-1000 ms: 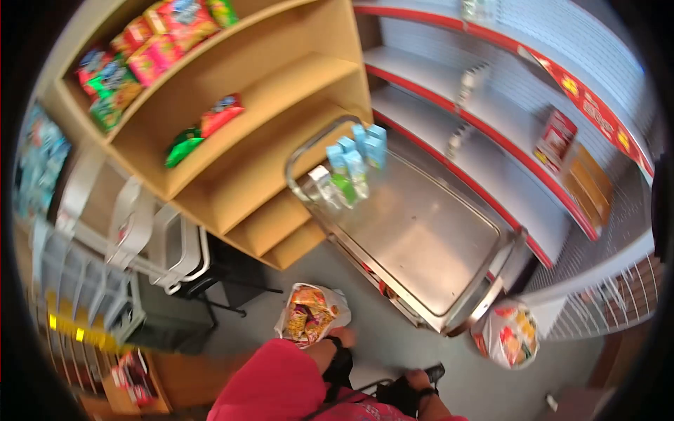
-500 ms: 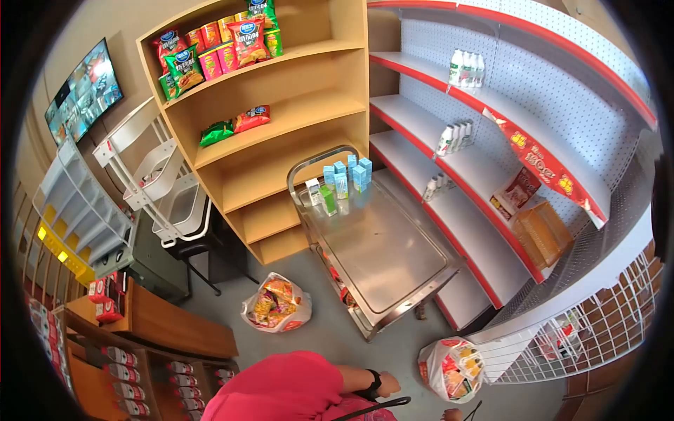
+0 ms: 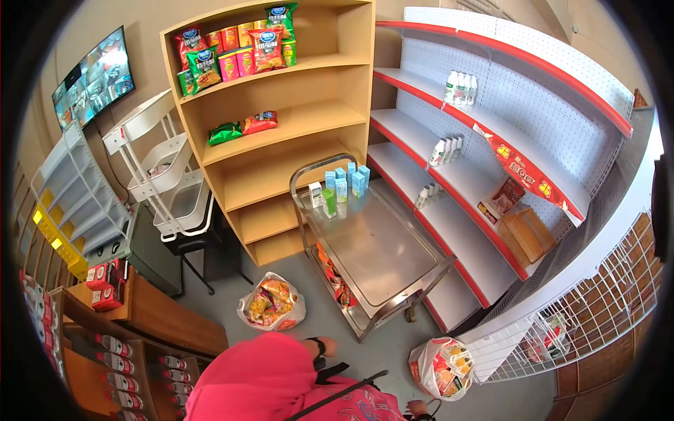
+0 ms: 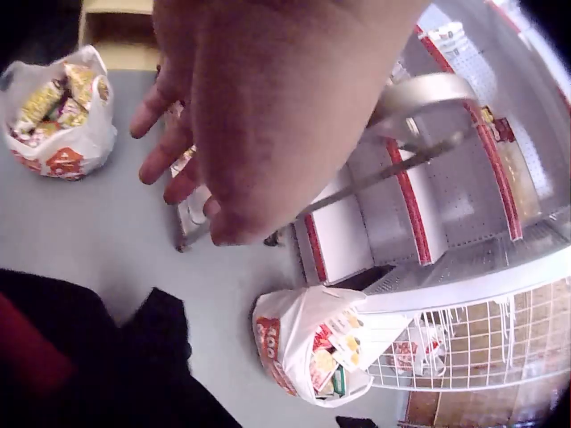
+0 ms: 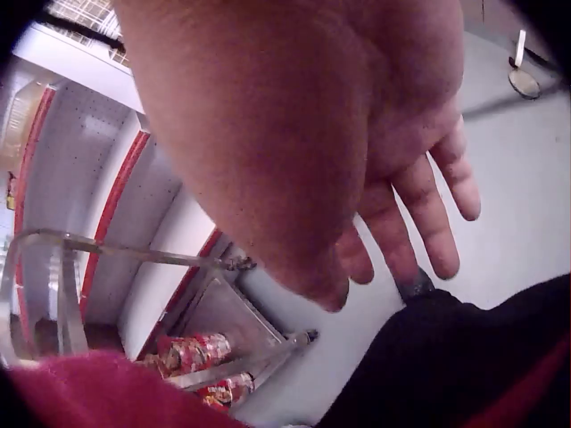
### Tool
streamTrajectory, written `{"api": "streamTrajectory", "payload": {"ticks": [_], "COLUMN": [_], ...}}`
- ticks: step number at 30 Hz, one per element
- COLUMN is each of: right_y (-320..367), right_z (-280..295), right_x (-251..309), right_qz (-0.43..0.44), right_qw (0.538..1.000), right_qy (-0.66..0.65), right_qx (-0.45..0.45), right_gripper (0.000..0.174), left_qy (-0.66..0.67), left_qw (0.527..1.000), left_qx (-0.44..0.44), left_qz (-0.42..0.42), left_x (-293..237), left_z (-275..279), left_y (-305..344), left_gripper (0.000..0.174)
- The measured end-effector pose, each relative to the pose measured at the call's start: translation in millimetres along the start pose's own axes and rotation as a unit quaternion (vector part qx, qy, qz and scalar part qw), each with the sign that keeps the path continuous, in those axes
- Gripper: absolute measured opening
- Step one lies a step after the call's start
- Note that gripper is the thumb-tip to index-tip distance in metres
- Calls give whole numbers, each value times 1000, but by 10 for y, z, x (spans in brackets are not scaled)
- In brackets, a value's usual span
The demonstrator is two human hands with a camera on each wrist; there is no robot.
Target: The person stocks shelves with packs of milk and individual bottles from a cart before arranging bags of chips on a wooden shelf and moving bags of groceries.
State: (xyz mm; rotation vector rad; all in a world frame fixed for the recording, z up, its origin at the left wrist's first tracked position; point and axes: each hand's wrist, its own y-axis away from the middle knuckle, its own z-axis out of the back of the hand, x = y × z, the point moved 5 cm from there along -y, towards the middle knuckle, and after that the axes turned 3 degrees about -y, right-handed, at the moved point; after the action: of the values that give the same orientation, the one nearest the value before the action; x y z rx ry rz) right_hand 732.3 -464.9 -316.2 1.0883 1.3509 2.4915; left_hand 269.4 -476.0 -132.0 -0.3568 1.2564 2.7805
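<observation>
Both hands hang over the floor and hold nothing. Low in the head view, my left hand (image 3: 327, 346), with a black band on the wrist, is just below the front of a steel cart (image 3: 382, 259). Its fingers are loosely spread in the left wrist view. My right hand (image 3: 419, 408) is partly cut off at the bottom edge; the right wrist view shows its fingers extended and relaxed. Several light blue cartons (image 3: 341, 191), a green carton (image 3: 329, 203) and a white carton (image 3: 316, 194) stand at the cart's far end.
White bags of packaged food (image 3: 242, 312) (image 4: 352, 379) stand on the floor at left and right. Snacks fill part of a wooden shelf (image 3: 288, 158). White bottles (image 3: 460, 90) stand on red-edged metal shelving (image 3: 477, 274). A white tiered rack (image 3: 165, 179) is at left.
The head view has levelled out from a strong tilt and become sharp. Both hands sit lower in it than a second ago. The cartons stay on the cart.
</observation>
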Motion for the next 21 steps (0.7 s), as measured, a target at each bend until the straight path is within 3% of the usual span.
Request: {"api": "streamTrajectory", "payload": {"ticks": [2,5,6,7,9,10,12,13,14,15,16,18,21], "right_y": [-182,-858,-892,-883,-588,-508,195,124,-466,196,174,316,591], "right_z": [118,13,-64,-218,-525,-535,-762,-949,-1180,-1113,-1273,-1381,-1276], "right_x": [-117,-551,-528,-436,66,279,1319,1392,983,1628,1645,1804,2039], "right_qz": [1,178,103,130,206,155,250,318,230,109,127,286,174], "right_qw": [999,981,993,962,774,868,787,780,911,985,988,935,970], "right_qy": [36,77,53,239,599,471,564,537,330,132,80,198,167], "right_qx": [-7,-15,-2,14,2,17,-4,-39,-91,-3,34,65,-7], "right_gripper": [17,23,19,18,14,18,17,14,15,20,27,32,34], "left_qy": [37,52,54,56,95,115,139,135,131,142,154,149,160], "left_qw": [999,998,998,998,995,993,990,991,991,989,986,985,984], "left_qx": [-12,2,10,18,-4,-15,5,0,-6,-5,-4,28,-17], "left_qz": [21,36,33,29,25,22,-6,13,32,46,60,84,80], "left_x": [187,506,561,601,667,706,940,1037,1088,1146,1191,1250,1193], "left_z": [-105,-452,-566,-681,-799,-865,-1195,-1284,-1299,-1331,-1344,-1418,-1312], "left_y": [301,502,585,648,816,885,798,823,879,914,973,1007,1083], "left_gripper": [34,35,34,34,33,33,36,37,37,37,37,36,35]}}
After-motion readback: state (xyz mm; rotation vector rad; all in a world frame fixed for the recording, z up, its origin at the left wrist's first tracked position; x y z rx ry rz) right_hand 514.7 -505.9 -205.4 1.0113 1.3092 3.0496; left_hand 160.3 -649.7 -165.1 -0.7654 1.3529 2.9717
